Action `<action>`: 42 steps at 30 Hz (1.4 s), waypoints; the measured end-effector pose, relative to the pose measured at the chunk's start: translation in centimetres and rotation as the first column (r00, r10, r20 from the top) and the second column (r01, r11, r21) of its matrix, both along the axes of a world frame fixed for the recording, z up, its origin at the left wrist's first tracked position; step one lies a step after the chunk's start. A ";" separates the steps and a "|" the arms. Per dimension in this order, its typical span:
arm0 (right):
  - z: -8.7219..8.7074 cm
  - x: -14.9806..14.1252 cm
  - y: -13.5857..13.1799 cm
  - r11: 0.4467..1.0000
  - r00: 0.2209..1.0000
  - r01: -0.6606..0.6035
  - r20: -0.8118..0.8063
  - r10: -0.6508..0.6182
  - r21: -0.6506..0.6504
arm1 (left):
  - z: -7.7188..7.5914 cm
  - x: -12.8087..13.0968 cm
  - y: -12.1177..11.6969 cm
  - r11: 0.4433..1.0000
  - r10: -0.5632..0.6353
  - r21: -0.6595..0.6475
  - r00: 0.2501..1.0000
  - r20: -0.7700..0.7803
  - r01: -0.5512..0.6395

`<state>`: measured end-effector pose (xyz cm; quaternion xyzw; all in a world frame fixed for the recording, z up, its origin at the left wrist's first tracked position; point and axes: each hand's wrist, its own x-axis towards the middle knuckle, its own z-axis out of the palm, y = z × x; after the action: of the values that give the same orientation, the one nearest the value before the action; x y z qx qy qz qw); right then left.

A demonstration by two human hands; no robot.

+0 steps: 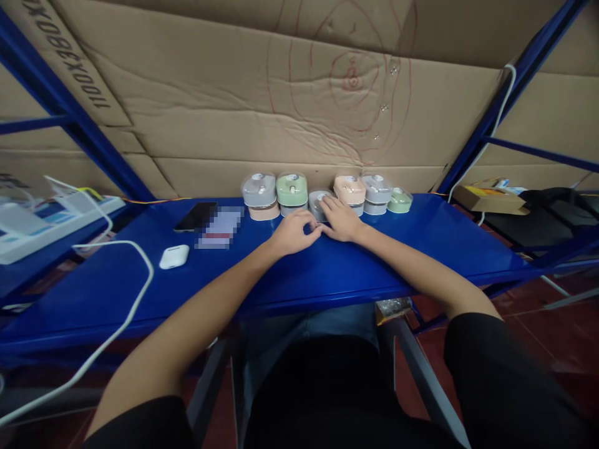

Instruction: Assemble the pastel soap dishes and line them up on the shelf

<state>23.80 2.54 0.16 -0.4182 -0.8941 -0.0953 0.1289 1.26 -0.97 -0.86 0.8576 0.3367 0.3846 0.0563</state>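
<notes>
Cardboard sheet [70,68] reads "1100X380X38", partly cut off.

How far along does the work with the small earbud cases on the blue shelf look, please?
Done: cased sets stand stacked in a row at the back. In hand: left hand and right hand meet at a grey case. Left: a white case lies apart, untouched.

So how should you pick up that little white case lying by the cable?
Probably from above, pinching the white case across its short front and back sides. It lies flat on the blue shelf, rounded and wider than deep, with the white cable curving just left, so coming straight down avoids it. Both hands are off by the boxes.
</notes>
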 end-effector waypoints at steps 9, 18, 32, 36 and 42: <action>1.5 2.1 -7.1 0.966 0.943 0.234 -0.218 -0.252 -0.108 | 1.0 -1.0 -0.4 1.000 0.026 -0.003 0.997 0.069 -0.025; 2.1 4.4 -4.2 0.859 0.911 -0.358 -0.338 0.236 -0.366 | -0.7 -1.7 1.0 0.901 -0.189 -0.392 0.982 0.023 0.183; 3.2 15.0 -1.7 0.863 0.922 -0.124 -0.378 -0.081 -0.490 | 1.2 -1.0 -1.5 0.947 -0.107 -0.322 0.941 -0.321 -0.002; 1.8 16.9 -1.2 0.831 0.938 -0.110 -0.333 -0.094 -0.545 | 1.3 -0.9 -1.6 0.950 -0.118 -0.311 0.936 -0.332 0.010; 1.3 17.0 -1.2 0.827 0.948 -0.120 -0.310 -0.069 -0.550 | 1.1 -1.2 -1.1 0.943 -0.162 -0.327 0.951 -0.264 0.069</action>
<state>40.84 1.38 1.43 -0.4351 -0.8553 0.2420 0.1433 0.09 -2.07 0.26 0.9029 0.3466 0.1934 0.1649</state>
